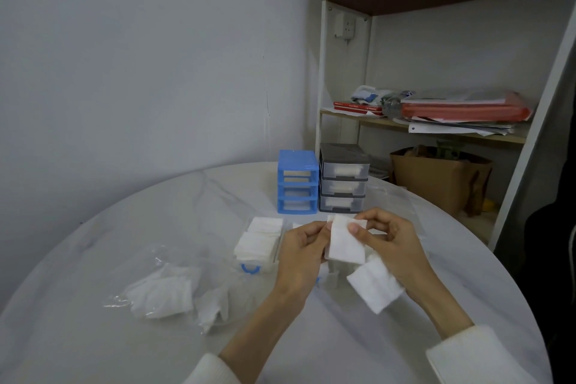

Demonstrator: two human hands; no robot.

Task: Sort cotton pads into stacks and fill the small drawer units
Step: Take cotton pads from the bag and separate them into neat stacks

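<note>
Head view:
Cotton pad [344,241]: centre of the frame, held above the table [93,259]; long axis runs nearly up-down in the frame, top edge tilted slightly right.
Left hand [304,254]: fingers curled, pinching the pad's upper left edge.
Right hand [394,246]: thumb and fingers clamped on the pad's upper right corner; a second pad [375,285] hangs below its palm.
Pulled-out drawer [260,246]: left of the hands, stacked with pads.
Blue drawer unit [297,185] and grey drawer unit [343,181]: side by side, touching, behind the hands.
Plastic bag of pads [162,293]: lower left.

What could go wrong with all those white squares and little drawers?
1. The cotton pads pinched between the left hand and right hand might slip and scatter.
2. The loose stack under the right wrist could be knocked over.
3. The pulled-out drawer looks heaped; it may not slide back into the blue unit.
</note>
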